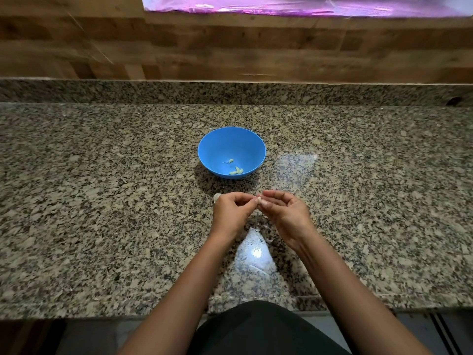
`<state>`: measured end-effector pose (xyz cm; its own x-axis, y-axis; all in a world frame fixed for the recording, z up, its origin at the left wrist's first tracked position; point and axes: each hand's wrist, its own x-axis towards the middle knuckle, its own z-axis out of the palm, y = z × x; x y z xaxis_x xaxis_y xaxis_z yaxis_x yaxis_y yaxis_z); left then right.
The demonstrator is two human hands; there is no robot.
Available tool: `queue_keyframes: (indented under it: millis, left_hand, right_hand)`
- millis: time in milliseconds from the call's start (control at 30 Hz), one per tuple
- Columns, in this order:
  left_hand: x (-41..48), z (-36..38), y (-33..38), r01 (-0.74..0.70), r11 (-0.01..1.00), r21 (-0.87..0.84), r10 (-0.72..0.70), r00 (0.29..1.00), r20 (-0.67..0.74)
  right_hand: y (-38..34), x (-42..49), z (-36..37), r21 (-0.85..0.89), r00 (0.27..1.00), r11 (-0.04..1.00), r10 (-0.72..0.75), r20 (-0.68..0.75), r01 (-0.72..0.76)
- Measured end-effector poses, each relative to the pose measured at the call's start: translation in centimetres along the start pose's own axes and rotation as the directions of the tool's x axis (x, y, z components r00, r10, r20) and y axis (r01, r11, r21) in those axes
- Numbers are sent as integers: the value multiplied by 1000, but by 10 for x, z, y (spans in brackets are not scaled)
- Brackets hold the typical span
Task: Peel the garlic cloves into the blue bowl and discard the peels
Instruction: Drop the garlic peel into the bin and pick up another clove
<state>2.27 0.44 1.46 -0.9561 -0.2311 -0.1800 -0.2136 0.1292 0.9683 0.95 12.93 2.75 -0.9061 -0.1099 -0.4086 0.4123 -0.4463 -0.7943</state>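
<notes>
Our left hand (231, 210) and right hand (284, 213) pinch a clove (258, 200) near the bowl (253, 139), fingers curled to strip its skin.

Bowl (231, 152) on counter (102, 201) — cloves (236, 170) inside, hands just before it

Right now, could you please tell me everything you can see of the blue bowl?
The blue bowl is round, smooth and plain, plastic by its look, standing upright on the speckled granite counter, just beyond both hands, which do not touch it. Its rim is whole and its inside is open to view. A few pale peeled garlic cloves lie on its near inner side. It casts a dark shadow toward the person.
</notes>
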Motion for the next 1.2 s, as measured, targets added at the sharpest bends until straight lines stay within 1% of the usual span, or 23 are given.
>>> queue_keyframes:
  millis: [100,200,267,367,433,567,667,767,833,900,933,967,1000,1067,1100,1133,1200]
  left_hand:
    - [1,0,0,25,999,-29,-25,1000,-13]
    - [0,0,3,27,999,-40,-28,999,-28]
    - [-1,1,5,19,999,-40,-20,999,-35]
    - [0,1,5,11,1000,-28,-12,999,-47]
    - [0,1,4,7,1000,-21,-8,999,-43]
    - [1,3,2,23,1000,8,-23,998,-52]
    - [1,6,2,24,1000,15,-23,998,-63]
    - [1,7,2,8,998,56,-4,998,-69]
    - [3,8,0,33,999,29,-31,997,-66]
    - [6,7,-1,112,993,-42,-115,992,-55]
    - [8,6,-1,178,977,-121,-182,983,-30]
    - [9,4,1,252,939,-232,-256,967,16]
    - [9,2,3,325,878,-351,-319,945,76]
    - [9,-1,6,424,719,-551,-380,903,198]
    - [8,-2,7,453,644,-616,-392,887,243]
    - [8,-3,8,474,581,-662,-400,874,274]
    - [7,-3,8,488,504,-713,-408,862,302]
  right_hand:
    - [-1,-4,2,-153,996,985,-82,15,84]
    - [0,-5,3,-267,988,952,-152,15,150]
    - [1,-5,4,-309,982,933,-189,11,183]
    - [1,-5,6,-327,976,922,-219,8,210]
    - [1,-5,6,-315,976,926,-216,5,207]
    - [0,-4,7,-169,992,977,-128,21,130]
    - [0,-2,7,-156,996,984,-92,5,91]
    - [-2,-2,8,-110,998,992,-55,21,57]
    - [-3,-1,7,-81,999,996,-35,4,35]
    - [-3,2,4,-63,998,998,0,-58,-4]
    - [-3,3,3,-71,995,997,20,-95,-27]
    - [-2,3,2,-80,992,996,35,-121,-45]
    - [-2,2,0,-97,991,994,42,-130,-55]
    - [-1,-1,-1,-157,994,986,37,-99,-52]
    - [-1,-4,-1,-230,997,973,16,-71,-32]
    - [0,-5,-1,-339,999,941,-15,-42,0]
    - [2,-7,4,-564,997,823,-75,18,72]
